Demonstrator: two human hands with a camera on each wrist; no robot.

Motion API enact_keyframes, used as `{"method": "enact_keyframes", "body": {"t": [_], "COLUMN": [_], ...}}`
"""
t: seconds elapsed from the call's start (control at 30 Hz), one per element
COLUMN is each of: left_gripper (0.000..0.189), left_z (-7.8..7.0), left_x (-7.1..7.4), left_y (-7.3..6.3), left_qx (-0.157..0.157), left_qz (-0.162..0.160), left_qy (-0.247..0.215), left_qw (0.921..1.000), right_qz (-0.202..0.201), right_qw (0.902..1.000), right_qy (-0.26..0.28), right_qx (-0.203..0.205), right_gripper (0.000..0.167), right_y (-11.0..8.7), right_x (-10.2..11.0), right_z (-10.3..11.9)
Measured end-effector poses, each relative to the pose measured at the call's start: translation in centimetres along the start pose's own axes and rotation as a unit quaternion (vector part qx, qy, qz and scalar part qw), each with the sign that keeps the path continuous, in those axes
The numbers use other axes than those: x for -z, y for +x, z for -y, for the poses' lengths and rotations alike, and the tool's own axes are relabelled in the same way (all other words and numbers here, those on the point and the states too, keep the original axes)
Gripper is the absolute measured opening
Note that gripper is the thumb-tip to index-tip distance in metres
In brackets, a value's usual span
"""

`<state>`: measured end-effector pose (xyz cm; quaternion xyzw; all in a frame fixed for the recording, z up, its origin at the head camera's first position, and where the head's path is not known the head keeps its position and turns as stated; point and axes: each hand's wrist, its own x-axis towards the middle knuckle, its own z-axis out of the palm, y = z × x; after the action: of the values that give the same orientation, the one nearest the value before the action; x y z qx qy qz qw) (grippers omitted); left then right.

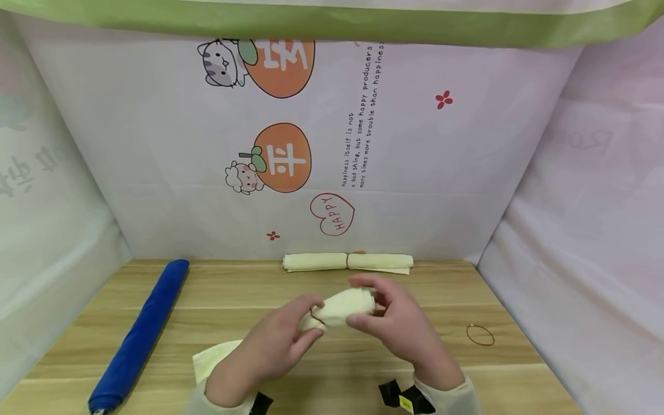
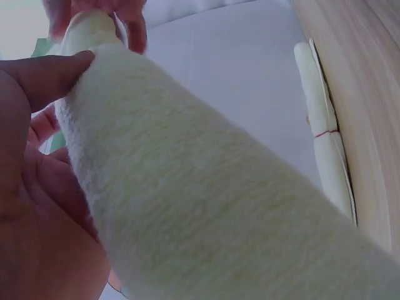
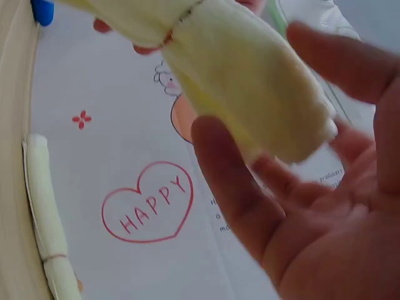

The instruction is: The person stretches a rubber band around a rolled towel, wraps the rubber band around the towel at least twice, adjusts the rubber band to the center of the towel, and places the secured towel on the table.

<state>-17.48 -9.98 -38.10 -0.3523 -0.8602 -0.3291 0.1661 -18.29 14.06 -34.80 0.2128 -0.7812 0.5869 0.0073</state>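
A rolled pale yellow towel [image 1: 344, 305] is held up over the table, with a thin brown elastic band [image 3: 181, 22] round it that gathers it to a waist. My left hand [image 1: 275, 337] grips the roll beside the band, thumb and fingers on opposite sides. Around the roll's far end my right hand [image 1: 396, 317] is spread, its fingers fairly straight and the fingertips right at the towel's sides. In the left wrist view the fuzzy length of the towel [image 2: 206, 181] widens toward the camera. Part of the towel is hidden behind my left forearm.
A second pale yellow towel roll [image 1: 316, 262], banded in the middle, lies along the table's back edge. A blue rolled towel [image 1: 140, 334] lies slanted at the left. On the right is a loose brown elastic band [image 1: 480, 335]. A printed white cloth [image 1: 404, 161] walls the back.
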Motion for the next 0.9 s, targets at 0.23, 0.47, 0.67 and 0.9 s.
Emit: {"method": "enact_keyframes", "body": {"t": [0.23, 0.47, 0.67, 0.9], "left_gripper": [0.025, 0.024, 0.019, 0.024], "left_z": [0.4, 0.6, 0.7, 0.7], "left_x": [1.0, 0.9, 0.2, 0.2], "left_y": [-0.1, -0.1, 0.3, 0.8], "left_qx": [0.017, 0.010, -0.116, -0.205], "left_qz": [0.074, 0.072, -0.040, -0.080], "left_qy": [-0.069, -0.126, -0.113, -0.070], "left_qw": [0.9947, 0.9893, 0.9860, 0.9731], "right_qz": [0.045, 0.031, 0.008, -0.016], "right_qw": [0.9732, 0.9666, 0.9821, 0.9944], "right_qy": [-0.157, -0.150, -0.114, -0.020], "right_qx": [0.162, 0.205, 0.150, 0.103], "right_gripper": [0.029, 0.017, 0.015, 0.011], "right_y": [-0.2, -0.1, -0.1, -0.2], "right_x": [0.6, 0.6, 0.5, -0.1], "right_z": [-0.9, -1.4, -1.2, -0.7]}}
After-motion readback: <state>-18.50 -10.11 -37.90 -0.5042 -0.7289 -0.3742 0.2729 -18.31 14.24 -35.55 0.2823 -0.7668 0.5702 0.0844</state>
